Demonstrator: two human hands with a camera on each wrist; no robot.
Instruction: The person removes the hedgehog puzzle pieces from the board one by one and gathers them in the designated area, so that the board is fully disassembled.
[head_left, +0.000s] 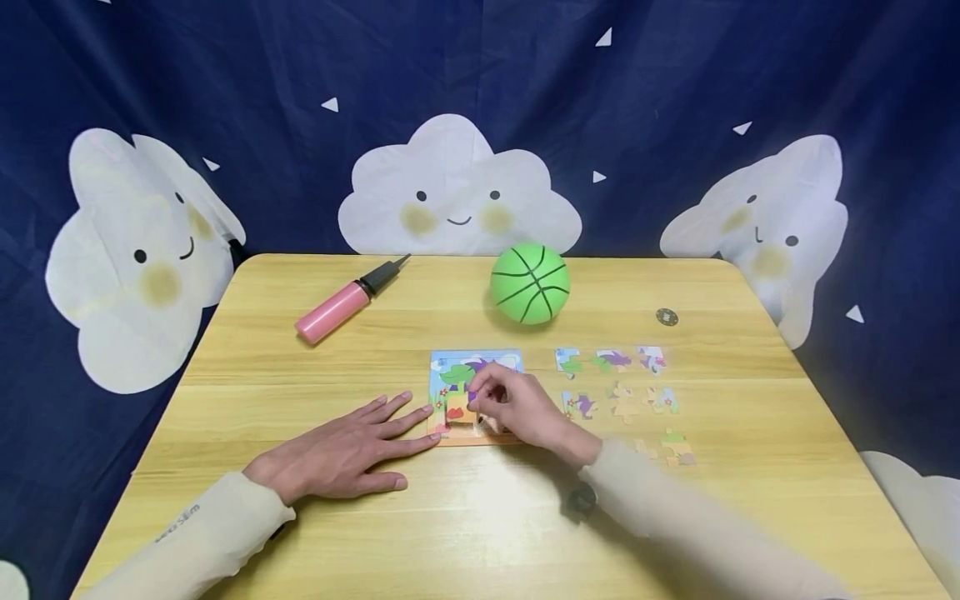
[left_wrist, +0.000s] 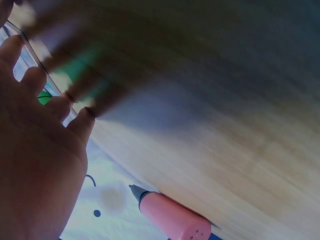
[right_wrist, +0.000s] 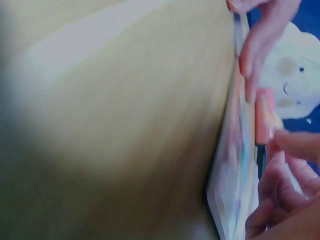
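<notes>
A cartoon jigsaw board [head_left: 480, 355] with a light blue and orange border lies on the wooden table. Above its lower left part, my right hand [head_left: 528, 408] pinches an orange puzzle piece [head_left: 457, 408] with a red patch between thumb and fingertips. In the right wrist view those fingers [right_wrist: 287, 187] are bent together over the board [right_wrist: 227, 195]. My left hand [head_left: 345, 454] lies palm down, fingers spread, with fingertips at the board's left edge. The right hand covers much of the board's lower right.
Loose puzzle pieces lie in rows right of the board, among them a purple and green one [head_left: 615, 359] and a green-topped one [head_left: 678, 447]. Behind are a pink hand pump [head_left: 335, 312], a green ball [head_left: 530, 284] and a dark round disc [head_left: 667, 317]. A cloud-print curtain [head_left: 637, 92] hangs beyond the table.
</notes>
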